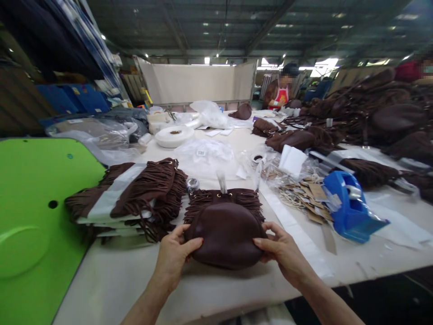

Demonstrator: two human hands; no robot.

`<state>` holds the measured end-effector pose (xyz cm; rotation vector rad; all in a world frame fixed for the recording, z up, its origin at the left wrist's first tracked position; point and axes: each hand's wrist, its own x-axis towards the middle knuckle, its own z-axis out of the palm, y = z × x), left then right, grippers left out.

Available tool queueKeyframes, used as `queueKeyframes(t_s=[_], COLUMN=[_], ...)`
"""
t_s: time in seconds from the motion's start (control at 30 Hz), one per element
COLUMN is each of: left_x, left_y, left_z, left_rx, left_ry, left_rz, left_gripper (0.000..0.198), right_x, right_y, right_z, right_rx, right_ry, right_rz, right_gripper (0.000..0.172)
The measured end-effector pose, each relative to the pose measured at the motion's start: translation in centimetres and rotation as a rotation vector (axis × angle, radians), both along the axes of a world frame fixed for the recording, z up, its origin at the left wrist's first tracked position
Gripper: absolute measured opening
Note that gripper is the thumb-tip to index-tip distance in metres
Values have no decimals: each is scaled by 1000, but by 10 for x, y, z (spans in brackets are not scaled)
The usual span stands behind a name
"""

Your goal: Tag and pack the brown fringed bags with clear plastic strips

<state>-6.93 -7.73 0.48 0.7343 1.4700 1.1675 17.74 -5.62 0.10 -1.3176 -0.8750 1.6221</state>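
Brown fringed pouch [225,230] lies on white table [111,280] near front edge; left hand [174,255] and right hand [282,250] pinch its side edges, fingers curled. Best: even grip, fringe flat

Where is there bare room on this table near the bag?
Bare table lies between the fringe stack, green panel and left hand; another patch right of the right hand, below the tape dispenser. Behind the bag it is crowded with tags and plastic.
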Motion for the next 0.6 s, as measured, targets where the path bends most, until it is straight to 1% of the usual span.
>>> queueKeyframes(t_s=[0.07, 0.13, 0.2, 0.27, 0.37, 0.43, 0.5, 0.6], left_x=[4, 7, 9, 11, 20, 29, 39, 50], left_y=[4, 7, 5, -3, -19, -27, -29, -24], left_z=[-8, -15, -18, -18, -11, -7, -5, -9], left_rx=[25, 3, -23, -37, -98, -126, -131, -95], left_ry=[-51, -94, -72, -25, 42, 31, -6, -13], left_rz=[68, 79, 77, 71, 60, 64, 92, 211], left_gripper=[48, 48, 48, 54, 77, 85, 81, 72], right_x=[-1, -3, -4, -3, -3, -3, -4, -6], right_y=[-1, -1, -1, -2, -2, -2, -1, -1], right_z=[-6, -12, -18, -20, -21, -21, -20, -20], right_rx=[-9, -31, -41, -37, -38, -40, -36, -25], right_ry=[42, 54, 51, 48, 41, 33, 22, 4], right_rz=[-62, -96, -96, -95, -99, -105, -111, -116], right_gripper=[43, 44, 44, 43, 42, 42, 42, 42])
